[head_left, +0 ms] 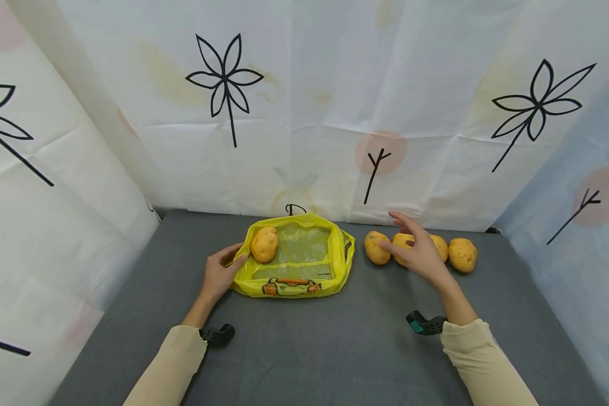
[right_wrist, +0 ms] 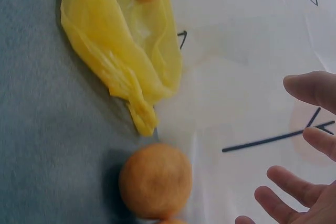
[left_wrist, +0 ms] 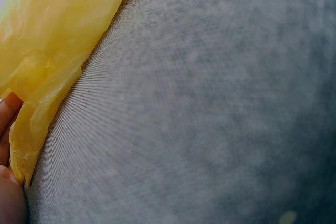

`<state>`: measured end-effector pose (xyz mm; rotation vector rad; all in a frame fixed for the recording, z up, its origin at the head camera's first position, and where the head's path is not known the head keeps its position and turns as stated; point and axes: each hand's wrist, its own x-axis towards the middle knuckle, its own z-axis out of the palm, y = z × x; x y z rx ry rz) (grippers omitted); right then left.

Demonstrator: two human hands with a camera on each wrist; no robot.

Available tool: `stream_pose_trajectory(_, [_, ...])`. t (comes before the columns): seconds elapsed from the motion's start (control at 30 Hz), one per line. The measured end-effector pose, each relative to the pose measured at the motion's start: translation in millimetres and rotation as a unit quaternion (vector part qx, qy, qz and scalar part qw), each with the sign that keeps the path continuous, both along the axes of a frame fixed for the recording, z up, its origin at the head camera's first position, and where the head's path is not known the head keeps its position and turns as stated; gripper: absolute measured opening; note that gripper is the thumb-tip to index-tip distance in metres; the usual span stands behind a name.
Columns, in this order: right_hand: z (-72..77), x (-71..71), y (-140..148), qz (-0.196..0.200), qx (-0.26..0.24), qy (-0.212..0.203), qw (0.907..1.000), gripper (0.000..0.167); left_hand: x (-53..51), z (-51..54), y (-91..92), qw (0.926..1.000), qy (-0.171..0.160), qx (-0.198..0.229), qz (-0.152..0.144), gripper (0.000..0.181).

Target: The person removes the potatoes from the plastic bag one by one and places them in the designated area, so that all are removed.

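Observation:
A yellow plastic bag [head_left: 254,288] lies with its mouth spread wide, and one potato [head_left: 265,245] sits inside at its left end. My left hand [head_left: 219,276] pinches the bag's left edge between thumb and fingers. In the left wrist view, fingertips show beside the yellow plastic [left_wrist: 63,40] at the frame's edge. Over the row of potatoes to the right, my right hand [head_left: 420,252] hovers with its fingers spread, holding nothing. It partly hides the middle potatoes; the leftmost potato [head_left: 377,248] and the rightmost potato [head_left: 462,255] show well.
Everything rests on a dark grey tabletop [head_left: 304,349]. A white patterned cloth [head_left: 314,113] hangs right behind the table's back edge and along both sides. The bag's knotted right end [right_wrist: 143,116] lies close to the nearest loose potato [right_wrist: 156,179].

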<state>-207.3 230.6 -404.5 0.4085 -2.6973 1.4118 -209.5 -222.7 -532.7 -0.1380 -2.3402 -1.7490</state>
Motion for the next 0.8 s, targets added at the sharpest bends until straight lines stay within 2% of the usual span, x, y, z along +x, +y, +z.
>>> stream_pose_trajectory(0.23, [-1.5, -1.6, -21, 0.016, -0.017, 0.004, 0.9997, 0.068, -0.9, 0.8, 0.8, 1.0, -0.004, 0.004, 0.001, 0.038])
stream_pose_trajectory(0.43, [-0.6, -1.0, -35, 0.028, -0.031, -0.014, 0.999, 0.069, -0.6, 2.9, 2.8, 0.9999, -0.007, 0.004, 0.005, 0.037])
stream_pose_trajectory(0.5, [-1.9, -1.3, -39, 0.038, -0.036, -0.016, 0.9985, 0.068, 1.3, 7.2, 4.9, 0.9999, -0.008, 0.0, 0.006, 0.037])
stream_pose_trajectory(0.7, [-7.7, -4.9, -54, 0.056, -0.046, -0.012, 0.9973, 0.067, 13.2, 31.8, 11.3, 0.9999, -0.01, -0.004, 0.0, 0.037])
stream_pose_trajectory(0.8, [-9.3, -6.5, -62, 0.062, -0.043, -0.013, 0.9971, 0.067, 16.1, 38.0, 11.9, 0.9999, -0.015, -0.005, -0.005, 0.038])
